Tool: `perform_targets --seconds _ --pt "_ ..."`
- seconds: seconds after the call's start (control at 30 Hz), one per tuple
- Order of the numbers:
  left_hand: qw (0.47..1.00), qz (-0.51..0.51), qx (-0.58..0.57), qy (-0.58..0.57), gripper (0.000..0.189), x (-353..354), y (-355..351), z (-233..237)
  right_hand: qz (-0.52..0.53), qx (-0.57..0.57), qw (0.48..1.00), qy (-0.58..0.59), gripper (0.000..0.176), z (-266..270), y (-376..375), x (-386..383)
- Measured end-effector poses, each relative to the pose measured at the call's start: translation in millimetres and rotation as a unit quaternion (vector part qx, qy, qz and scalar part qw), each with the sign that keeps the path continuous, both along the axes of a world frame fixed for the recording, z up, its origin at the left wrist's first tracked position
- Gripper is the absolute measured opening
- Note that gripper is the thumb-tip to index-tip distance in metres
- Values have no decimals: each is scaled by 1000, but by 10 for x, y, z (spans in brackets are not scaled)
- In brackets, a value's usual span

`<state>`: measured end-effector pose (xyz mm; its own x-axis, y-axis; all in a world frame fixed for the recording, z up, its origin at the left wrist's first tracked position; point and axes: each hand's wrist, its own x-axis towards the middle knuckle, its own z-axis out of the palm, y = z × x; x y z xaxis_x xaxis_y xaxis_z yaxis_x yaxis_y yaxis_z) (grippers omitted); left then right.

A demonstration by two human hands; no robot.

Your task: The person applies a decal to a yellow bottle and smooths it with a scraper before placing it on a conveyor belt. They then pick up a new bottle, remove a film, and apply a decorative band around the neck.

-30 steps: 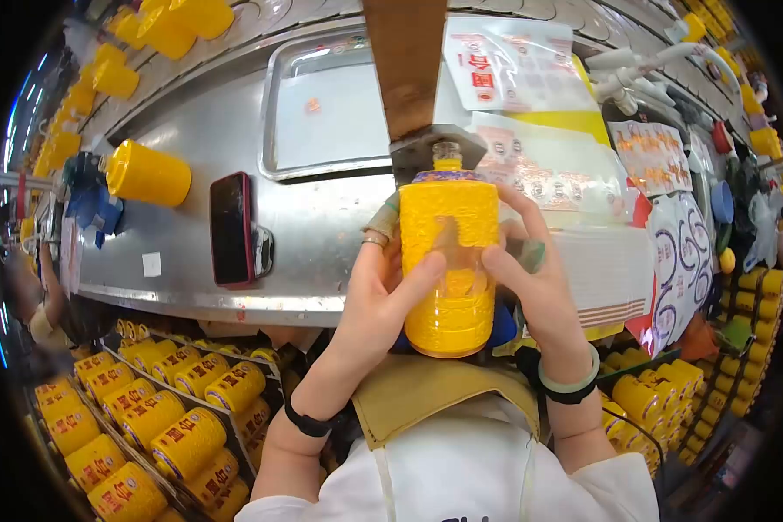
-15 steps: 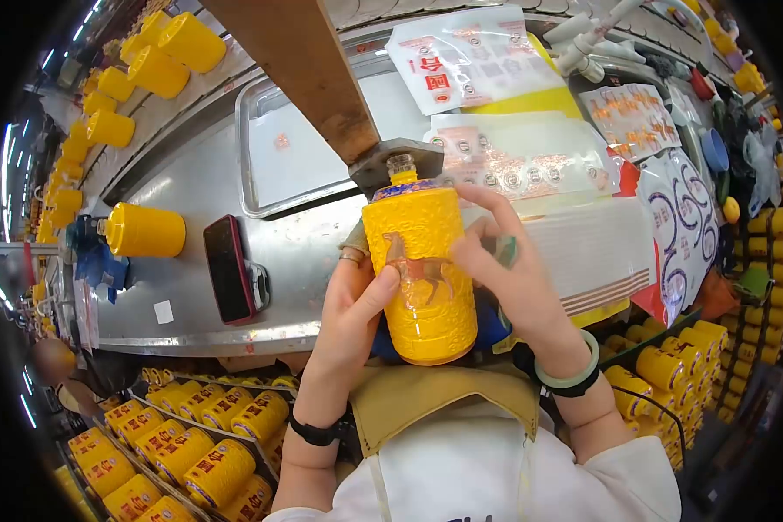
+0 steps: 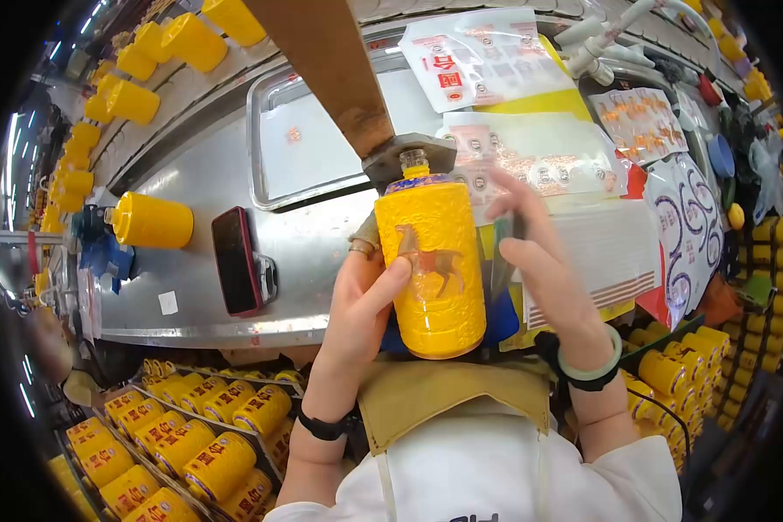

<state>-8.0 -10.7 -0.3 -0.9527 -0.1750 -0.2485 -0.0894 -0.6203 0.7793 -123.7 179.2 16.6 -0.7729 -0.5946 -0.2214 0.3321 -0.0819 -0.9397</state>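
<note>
My left hand grips a yellow embossed bottle upright in front of me, thumb across its front beside a brown horse figure. The bottle's clear neck sits under a grey metal head on a wooden post. My right hand is just right of the bottle, off its side, with a small green object pinched in the fingers; a green bangle and a dark band sit on that wrist.
A steel bench holds a dark phone, a yellow bottle on its side, a metal tray and label sheets. Several yellow bottles fill crates at lower left and at right.
The bottle has been turned, so the horse figure now faces me. My right hand has come off the bottle's side and moved right. The view has shifted slightly.
</note>
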Motion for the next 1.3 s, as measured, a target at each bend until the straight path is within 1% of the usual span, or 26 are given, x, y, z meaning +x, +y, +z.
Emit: perform_targets --seconds 0.03,0.07,0.13,0.2,0.23,0.3,0.33,0.37,0.43,0.6,0.63,0.7,0.73,0.77,0.83,0.87,0.9,0.93,1.0,1.03,1.1,1.13,1.2,1.23,1.27,1.3 --pt "1000 3 1 1 70 -2 3 -4 -19 -11 998 67 63 6 22 -14" --pt "1000 4 1 5 69 -5 5 -12 -17 -11 997 68 63 30 29 -31" --pt "1000 8 2 10 69 -8 11 -5 -43 38 973 224 50 121 33 -81" --pt "1000 7 -1 5 68 -5 14 27 -59 66 923 374 34 166 47 -117" --pt "1000 11 -1 8 68 -3 13 20 -56 65 923 376 34 211 33 -132" --pt "1000 15 -1 7 67 1 10 -3 35 91 770 630 31 320 0 -156" --pt "1000 17 -1 9 67 -1 22 10 44 94 746 658 28 293 -24 -103" --pt "1000 29 1 8 67 -5 40 27 46 93 744 660 28 316 -1 -39" --pt "999 43 4 9 67 -7 47 40 94 113 697 701 27 367 70 103" --pt "999 37 -37 10 66 -30 63 53 170 62 678 713 29 491 138 213" --pt "999 39 -35 11 66 -34 86 88 172 63 676 714 29 502 115 191" --pt "996 66 -63 -14 62 -36 133 185 85 109 677 723 29 520 54 112" --pt "996 70 -62 -12 62 -32 130 185 84 121 644 750 30 532 31 58" --pt "996 67 -61 -12 59 -31 119 182 86 119 642 752 30 523 19 90" --pt "996 70 -61 -10 56 -26 98 203 167 51 661 729 30 492 -3 212" --pt "998 51 -9 20 60 -11 92 229 216 62 657 720 29 561 6 253" --pt "997 29 43 48 66 7 92 243 217 61 657 720 29 584 -50 251" --pt "999 25 -23 17 78 26 96 187 199 130 675 698 34 603 -146 216" --pt "999 35 -26 29 79 38 118 146 166 225 690 667 38 594 -324 -15" --pt "998 49 -29 40 79 44 131 131 110 184 713 668 33 540 -460 -169" --pt "996 70 -41 27 79 103 175 75 89 233 657 712 37 642 -557 -356" --pt "994 86 -70 14 80 157 193 26 87 227 655 715 37 687 -538 -323" --pt "986 86 -133 47 82 236 188 -33 80 224 687 687 37 774 -502 -191" --pt "982 110 -142 56 84 271 224 -134 146 175 736 637 34 739 -468 -139" --pt "970 115 -194 87 86 281 199 -143 175 181 717 650 33 764 -494 -89" --pt "973 114 -176 95 87 290 231 -105 136 185 709 667 31 702 -526 -84"
